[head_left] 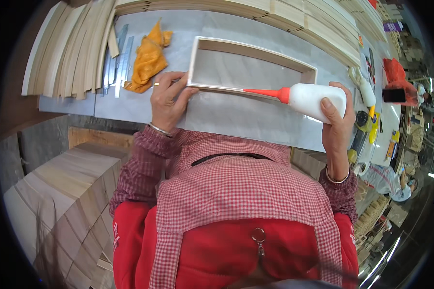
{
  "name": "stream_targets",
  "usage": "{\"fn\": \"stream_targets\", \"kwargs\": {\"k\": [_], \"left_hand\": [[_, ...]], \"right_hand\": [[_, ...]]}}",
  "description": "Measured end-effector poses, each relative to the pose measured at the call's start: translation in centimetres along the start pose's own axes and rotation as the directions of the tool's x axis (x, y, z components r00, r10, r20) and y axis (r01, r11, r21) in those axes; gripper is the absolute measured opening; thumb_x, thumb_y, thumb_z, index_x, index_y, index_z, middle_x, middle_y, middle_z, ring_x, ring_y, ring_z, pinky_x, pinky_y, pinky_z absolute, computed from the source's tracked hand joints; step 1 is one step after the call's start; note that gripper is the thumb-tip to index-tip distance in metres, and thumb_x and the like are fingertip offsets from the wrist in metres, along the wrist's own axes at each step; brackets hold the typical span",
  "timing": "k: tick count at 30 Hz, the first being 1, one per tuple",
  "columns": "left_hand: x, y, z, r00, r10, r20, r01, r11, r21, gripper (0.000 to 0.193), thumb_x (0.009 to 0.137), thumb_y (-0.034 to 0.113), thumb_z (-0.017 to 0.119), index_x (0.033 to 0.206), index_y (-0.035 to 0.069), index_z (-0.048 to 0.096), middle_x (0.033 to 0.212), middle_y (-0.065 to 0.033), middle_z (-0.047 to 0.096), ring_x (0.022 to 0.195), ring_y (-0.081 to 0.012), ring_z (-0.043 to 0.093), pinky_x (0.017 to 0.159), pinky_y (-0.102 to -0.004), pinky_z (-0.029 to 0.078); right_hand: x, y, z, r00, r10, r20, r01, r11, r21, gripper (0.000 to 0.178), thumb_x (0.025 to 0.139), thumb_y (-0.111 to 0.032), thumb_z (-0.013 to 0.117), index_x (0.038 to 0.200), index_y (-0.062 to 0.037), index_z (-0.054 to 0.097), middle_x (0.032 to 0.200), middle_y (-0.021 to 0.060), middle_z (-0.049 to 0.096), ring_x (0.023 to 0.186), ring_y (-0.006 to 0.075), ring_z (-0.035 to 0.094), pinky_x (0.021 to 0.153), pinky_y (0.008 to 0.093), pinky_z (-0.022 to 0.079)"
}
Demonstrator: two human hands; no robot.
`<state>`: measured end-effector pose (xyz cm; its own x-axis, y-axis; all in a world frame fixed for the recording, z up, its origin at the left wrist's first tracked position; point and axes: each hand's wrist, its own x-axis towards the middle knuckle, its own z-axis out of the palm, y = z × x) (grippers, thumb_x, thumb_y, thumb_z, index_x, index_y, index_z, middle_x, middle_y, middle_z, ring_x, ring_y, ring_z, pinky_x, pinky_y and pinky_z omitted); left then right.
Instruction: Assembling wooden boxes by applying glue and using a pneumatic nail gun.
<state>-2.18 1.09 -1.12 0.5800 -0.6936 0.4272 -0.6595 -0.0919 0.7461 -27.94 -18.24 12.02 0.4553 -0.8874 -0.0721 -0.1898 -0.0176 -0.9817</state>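
From here I see a pale, rectangular wooden frame (255,51) at the grey, veined desk (246,113), its near left corner pinched in the left hand's (169,98) grip. The right hand's (340,115) grip wraps a smooth white bottle (311,99); its red cone nozzle (270,93) points along the near edge, contact unclear to me. A crumpled orange cloth (149,60) lies beyond the left hand; stacked slats (65,53) crowd the desk's left end. White marks on the red garment (130,241) I can't read.
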Motion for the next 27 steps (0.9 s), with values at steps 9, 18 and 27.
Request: {"fn": "stream_targets", "kwargs": {"k": [9, 18, 27], "left_hand": [[0.1, 0.3, -0.4, 0.999, 0.011, 0.054, -0.014, 0.998, 0.063, 0.025, 0.074, 0.010, 0.072, 0.097, 0.001, 0.069, 0.099, -0.0064, 0.061, 0.089, -0.0205, 0.052, 0.079, -0.0298, 0.043], [-0.2, 0.3, -0.4, 0.995, -0.037, 0.092, 0.026, 0.993, 0.115, 0.024, 0.077, 0.011, 0.070, 0.098, 0.000, 0.068, 0.103, -0.0074, 0.060, 0.091, -0.0214, 0.052, 0.081, -0.0305, 0.043], [-0.8, -1.4, -1.0, 0.987, 0.011, 0.158, -0.049, 0.970, 0.239, 0.025, 0.084, 0.014, 0.065, 0.105, -0.001, 0.063, 0.109, -0.0081, 0.056, 0.096, -0.0229, 0.052, 0.084, -0.0297, 0.042]], "right_hand": [[-2.3, 1.0, -7.1, 0.977, 0.006, -0.211, -0.009, 1.000, -0.016, 0.044, 0.077, -0.011, 0.069, 0.116, -0.0058, 0.050, 0.098, 0.0091, 0.053, 0.085, 0.0185, 0.052, 0.078, 0.0280, 0.044], [-4.0, 2.1, -11.9, 0.932, 0.017, -0.361, -0.040, 0.998, -0.058, 0.045, 0.079, -0.016, 0.066, 0.119, -0.0043, 0.049, 0.105, 0.0103, 0.050, 0.092, 0.0198, 0.049, 0.084, 0.0273, 0.040], [-2.8, 3.6, -14.9, 0.843, 0.039, -0.536, 0.059, 0.985, 0.163, 0.042, 0.079, -0.011, 0.067, 0.116, -0.0031, 0.050, 0.106, 0.0122, 0.052, 0.092, 0.0204, 0.052, 0.080, 0.0290, 0.045]]}}
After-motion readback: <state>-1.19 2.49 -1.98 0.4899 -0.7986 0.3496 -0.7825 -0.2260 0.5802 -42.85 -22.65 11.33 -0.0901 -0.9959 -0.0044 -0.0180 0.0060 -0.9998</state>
